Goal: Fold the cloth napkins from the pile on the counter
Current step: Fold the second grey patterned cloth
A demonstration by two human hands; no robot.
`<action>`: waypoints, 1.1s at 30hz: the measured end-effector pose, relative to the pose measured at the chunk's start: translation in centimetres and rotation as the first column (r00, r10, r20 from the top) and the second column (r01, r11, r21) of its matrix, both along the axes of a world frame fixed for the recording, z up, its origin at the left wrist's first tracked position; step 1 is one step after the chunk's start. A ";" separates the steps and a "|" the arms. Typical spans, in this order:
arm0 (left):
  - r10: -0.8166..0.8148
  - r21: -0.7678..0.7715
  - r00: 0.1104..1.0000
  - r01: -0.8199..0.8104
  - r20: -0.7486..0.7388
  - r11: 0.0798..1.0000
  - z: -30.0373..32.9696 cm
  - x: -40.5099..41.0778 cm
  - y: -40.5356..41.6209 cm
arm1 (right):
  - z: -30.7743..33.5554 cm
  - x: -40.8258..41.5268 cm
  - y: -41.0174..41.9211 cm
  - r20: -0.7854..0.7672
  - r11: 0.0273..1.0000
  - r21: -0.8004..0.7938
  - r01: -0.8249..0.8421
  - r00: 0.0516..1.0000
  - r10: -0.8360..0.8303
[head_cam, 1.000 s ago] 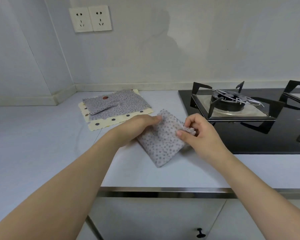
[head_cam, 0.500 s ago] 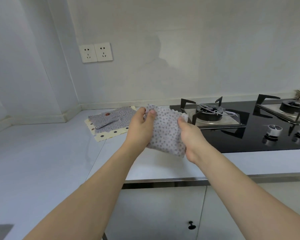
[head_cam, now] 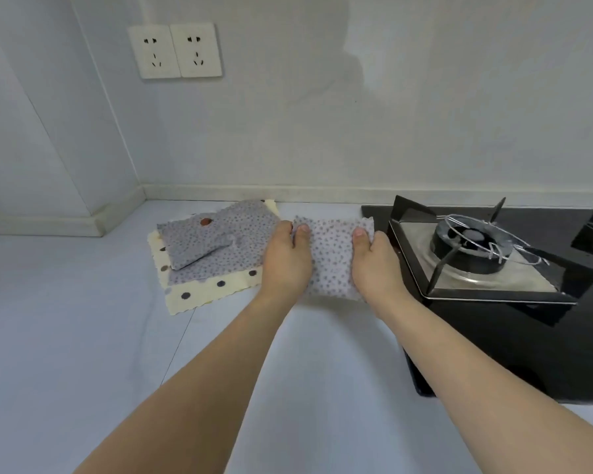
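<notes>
Napkin [head_cam: 332,258] lowered beside pile [head_cam: 216,248], fingers hidden behind cloth

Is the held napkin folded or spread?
Folded: napkin is a compact rectangle, gripped at both sides by left hand and right hand.

Held napkin [head_cam: 331,258]: grey with small dark dots. Bottom cloth [head_cam: 206,291] of the left pile: cream with large dark dots. Hob [head_cam: 514,323]: black.
</notes>
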State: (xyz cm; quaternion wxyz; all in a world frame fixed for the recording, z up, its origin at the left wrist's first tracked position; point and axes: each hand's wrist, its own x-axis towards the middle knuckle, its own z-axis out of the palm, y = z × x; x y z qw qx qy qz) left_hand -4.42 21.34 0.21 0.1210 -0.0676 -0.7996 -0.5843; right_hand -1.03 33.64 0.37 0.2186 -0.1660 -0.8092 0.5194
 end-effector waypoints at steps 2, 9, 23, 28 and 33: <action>-0.003 0.002 0.999 0.003 0.036 1.000 1.6 -1.8 0.7 | 1.4 -2.0 0.7 0.060 1.000 -0.028 0.001 0.998 0.001; -0.098 0.015 0.982 0.097 0.160 0.995 15.4 -2.5 3.6 | 14.9 -2.4 3.5 0.172 0.993 -0.096 0.064 0.984 -0.047; -0.178 0.010 0.964 0.180 0.196 0.984 25.8 2.0 19.5 | 24.8 3.3 19.5 0.125 0.978 -0.136 0.158 0.982 -0.141; -0.179 -0.001 0.955 0.185 0.236 0.983 25.9 4.1 27.9 | 24.6 6.0 28.0 0.174 0.980 -0.140 0.140 0.978 -0.114; -0.195 -0.036 0.934 0.216 0.301 0.976 25.0 4.4 35.2 | 23.4 6.5 35.6 0.200 0.980 -0.110 0.163 0.970 -0.139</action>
